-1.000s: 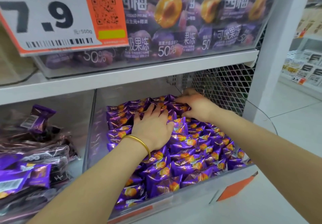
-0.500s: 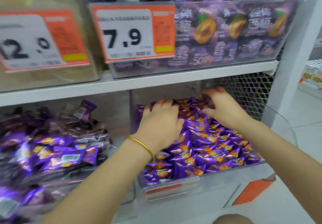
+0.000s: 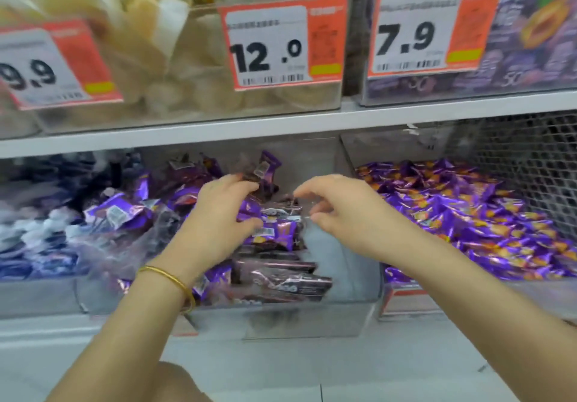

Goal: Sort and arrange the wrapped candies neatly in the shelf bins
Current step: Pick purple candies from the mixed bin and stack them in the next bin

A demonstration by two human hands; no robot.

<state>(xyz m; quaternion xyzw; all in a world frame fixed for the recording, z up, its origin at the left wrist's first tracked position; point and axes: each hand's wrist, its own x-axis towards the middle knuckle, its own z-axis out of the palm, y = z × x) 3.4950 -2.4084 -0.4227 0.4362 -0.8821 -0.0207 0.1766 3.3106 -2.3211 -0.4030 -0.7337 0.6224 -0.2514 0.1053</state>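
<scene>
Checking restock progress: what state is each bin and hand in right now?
middle bin: packs jumbled, untidy
right bin: purple candies in a fairly even layer
left hand: fingers curled over the packs, grip unclear
right hand: fingers curled above middle bin, grip unclear

We see glossy purple foil-like candy wrappers [image 3: 468,214] in clear, smooth plastic bins [image 3: 296,320], a shiny gold-coloured metal bangle [image 3: 170,276], and dark metal mesh [image 3: 530,158] at far right.

Bright, even light; shadows soft. Motion blur throughout: price tags [image 3: 268,47] smeared, my left hand [image 3: 218,214] and my right hand [image 3: 340,211] soft-edged. Glare on foil wrappers [image 3: 487,214]. Shelf edge [image 3: 218,129] bows, wide-angle.
</scene>
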